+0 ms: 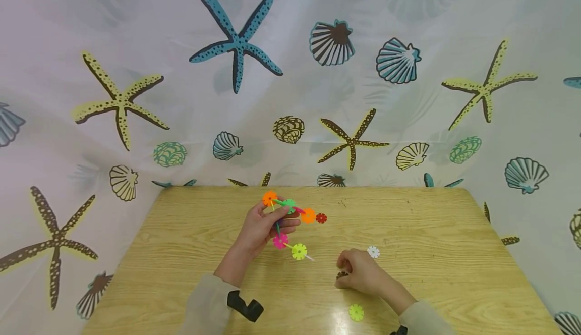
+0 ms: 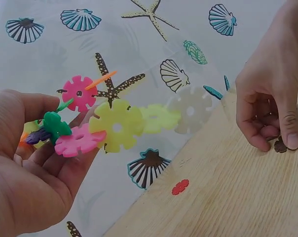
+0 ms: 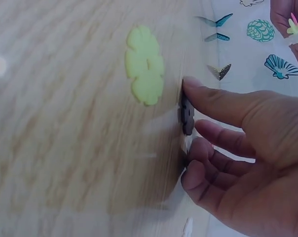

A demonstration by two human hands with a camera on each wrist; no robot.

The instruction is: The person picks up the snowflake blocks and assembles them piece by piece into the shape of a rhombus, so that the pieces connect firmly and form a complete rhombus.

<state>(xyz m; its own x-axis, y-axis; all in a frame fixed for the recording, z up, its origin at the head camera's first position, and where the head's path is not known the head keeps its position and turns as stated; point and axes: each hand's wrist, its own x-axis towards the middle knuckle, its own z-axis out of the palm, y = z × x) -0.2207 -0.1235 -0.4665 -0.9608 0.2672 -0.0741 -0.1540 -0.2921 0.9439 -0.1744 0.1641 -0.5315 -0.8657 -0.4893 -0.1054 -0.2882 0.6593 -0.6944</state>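
Observation:
My left hand holds a chain of interlocking notched plastic discs above the table. The discs are orange, green, pink, yellow and purple, with a pale whitish one at one end. Part of the chain is hidden behind the fingers. Low over the tabletop, my right hand pinches a small dark brown notched disc between thumb and finger. That disc stands nearly level with the wood.
On the wooden table lie a red disc beyond the chain, a white disc beside the right hand and a yellow-green disc nearer the front. A cloth with starfish and shells hangs behind and along the sides.

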